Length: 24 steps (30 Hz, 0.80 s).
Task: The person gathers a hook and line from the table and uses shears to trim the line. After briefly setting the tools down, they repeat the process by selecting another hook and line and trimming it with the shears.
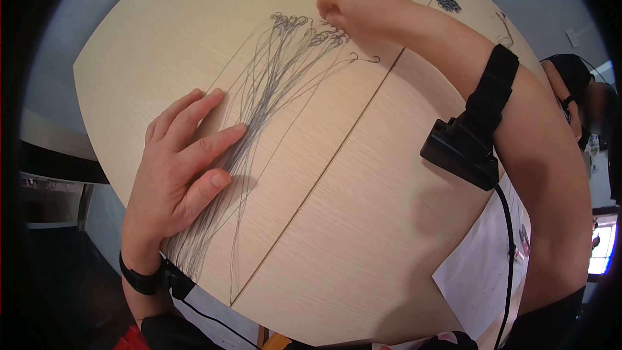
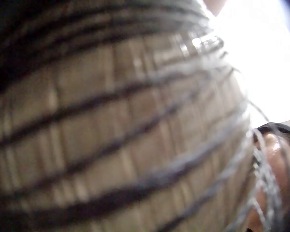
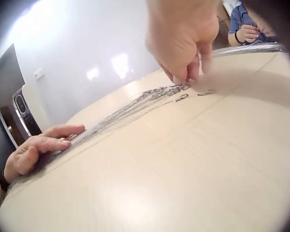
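Note:
A bundle of grey fishing lines (image 1: 264, 107) fans out over the table, with dark fish hooks (image 1: 291, 21) at the far ends. My left hand (image 1: 178, 162) lies across the lines with fingers spread and fairly straight, fingertips resting at the bundle's edge. At the hook end, my right hand (image 1: 353, 6) curls downward, its thumb and finger pinching at a hook; in the right wrist view its fingertips (image 3: 180, 79) are right at the hook cluster (image 3: 159, 91). Two hooks (image 3: 181, 97) lie apart on the near side. Blurred strands (image 2: 135, 188) cross the left wrist view.
A seam (image 1: 311, 191) runs across the table (image 1: 369, 220). Another dark bundle (image 1: 447, 1) lies at the far edge, near another person's hands (image 3: 249, 34). White paper (image 1: 466, 272) sits at the near right. Black camera cables (image 1: 508, 253) trail from both wrists.

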Motion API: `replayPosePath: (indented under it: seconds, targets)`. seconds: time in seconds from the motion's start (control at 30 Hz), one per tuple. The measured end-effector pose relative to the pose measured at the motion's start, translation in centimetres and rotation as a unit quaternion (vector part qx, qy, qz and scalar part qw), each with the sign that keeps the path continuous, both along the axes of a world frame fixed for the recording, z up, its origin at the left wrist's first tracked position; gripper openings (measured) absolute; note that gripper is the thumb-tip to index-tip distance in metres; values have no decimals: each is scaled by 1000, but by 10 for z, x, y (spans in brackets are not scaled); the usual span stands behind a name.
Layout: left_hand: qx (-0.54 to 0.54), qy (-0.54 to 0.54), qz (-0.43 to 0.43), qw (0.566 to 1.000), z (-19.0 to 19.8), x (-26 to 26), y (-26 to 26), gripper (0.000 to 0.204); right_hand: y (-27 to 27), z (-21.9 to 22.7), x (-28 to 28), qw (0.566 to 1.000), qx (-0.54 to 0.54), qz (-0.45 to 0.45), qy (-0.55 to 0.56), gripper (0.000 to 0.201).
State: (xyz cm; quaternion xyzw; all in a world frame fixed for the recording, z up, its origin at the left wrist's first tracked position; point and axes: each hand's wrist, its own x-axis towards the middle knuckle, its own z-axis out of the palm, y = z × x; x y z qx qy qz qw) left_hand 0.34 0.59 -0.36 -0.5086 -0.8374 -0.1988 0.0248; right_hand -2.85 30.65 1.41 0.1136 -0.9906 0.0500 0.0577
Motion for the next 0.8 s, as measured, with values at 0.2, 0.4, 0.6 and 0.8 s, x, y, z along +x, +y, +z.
replayPosePath:
  seconds: [0.2, 0.4, 0.6, 0.8]
  targets:
    - [-10, -6, 5, 1000, 0, 0, -1, 50, 0, 6, 1, 999, -24, -17, -27, 9]
    - [0, -6, 4, 1000, -1, 0, 0, 48, 1, 12, 4, 1000, -24, -10, -18, 10]
    - [12, -5, 2, 1000, -2, 0, 0, 45, -6, 21, 4, 997, 14, -61, -49, 10]
    - [-10, -5, 3, 1000, 2, 0, 1, 50, 0, 10, -10, 999, -7, -38, 5, 10]
